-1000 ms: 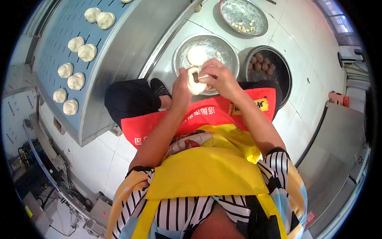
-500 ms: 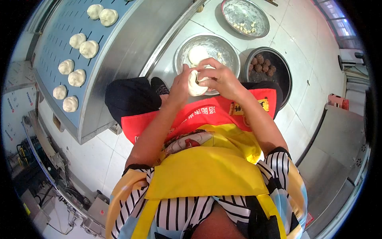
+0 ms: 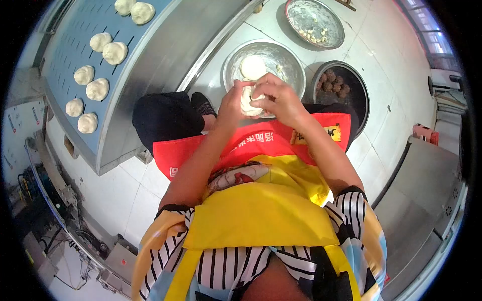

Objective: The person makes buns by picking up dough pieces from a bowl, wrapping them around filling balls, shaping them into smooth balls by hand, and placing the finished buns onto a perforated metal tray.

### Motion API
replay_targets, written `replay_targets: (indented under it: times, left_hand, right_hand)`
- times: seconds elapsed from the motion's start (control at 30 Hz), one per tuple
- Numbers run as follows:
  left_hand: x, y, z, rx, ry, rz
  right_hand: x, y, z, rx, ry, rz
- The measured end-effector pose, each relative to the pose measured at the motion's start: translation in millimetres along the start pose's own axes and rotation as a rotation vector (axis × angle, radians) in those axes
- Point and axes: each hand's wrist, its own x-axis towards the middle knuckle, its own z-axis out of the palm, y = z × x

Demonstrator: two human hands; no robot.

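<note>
Between my hands is a piece of pale dough (image 3: 249,104), gathered up over the near part of a metal bowl. My left hand (image 3: 232,106) cups it from the left side. My right hand (image 3: 279,102) pinches the dough's edge with thumb and fingers from the right. What lies inside the dough is hidden by my fingers. Another round dough piece (image 3: 252,67) lies in the floured metal bowl (image 3: 230,62), just beyond my hands. To the right, a dark round tub (image 3: 363,95) holds several brown balls of filling (image 3: 329,86).
A second floured bowl (image 3: 337,37) with dough scraps stands farther off on the tiled floor. At left, a blue perforated surface (image 3: 65,55) carries several shaped buns (image 3: 97,89), bounded by a metal side wall (image 3: 150,75). A metal cabinet (image 3: 411,185) stands at right.
The held dough looks more drawn together and rounder, its edge gathered by my right fingers. My hands stay in nearly the same place. The view has shifted slightly.
</note>
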Motion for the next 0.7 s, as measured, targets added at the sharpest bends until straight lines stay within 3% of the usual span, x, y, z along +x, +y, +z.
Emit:
replay_targets:
  times: [0.17,0.3,0.37,0.47,0.53,0.63,0.7]
  left_hand:
    - [9.7,6.0,-9.3,0.021,-0.094,-0.133]
    - [4.9,25.0,-2.6,0.094,-0.036,-0.301]
    - [3.3,23.8,-1.6,0.072,-0.038,-0.273]
    - [2.2,24.3,-9.7,-0.006,-0.142,-0.261]
    - [2.8,20.2,-15.7,-0.042,-0.197,-0.271]
    - [8.0,11.6,1.5,-0.082,0.02,-0.256]
    - [10.0,3.1,-9.0,-0.249,-0.066,-0.246]
  right_hand:
    - [5.6,2.9,0.0,-0.266,-0.022,-0.314]
    - [5.6,-10.5,5.8,-0.275,0.005,-0.148]
    - [5.5,-6.1,9.8,-0.385,0.016,-0.167]
    - [10.6,5.8,0.2,-0.306,0.107,-0.225]
    - [10.4,4.8,0.0,-0.21,0.121,-0.098]
    - [8.4,-0.8,6.1,-0.188,0.123,-0.099]
    - [4.8,-11.0,6.3,-0.219,0.188,-0.104]
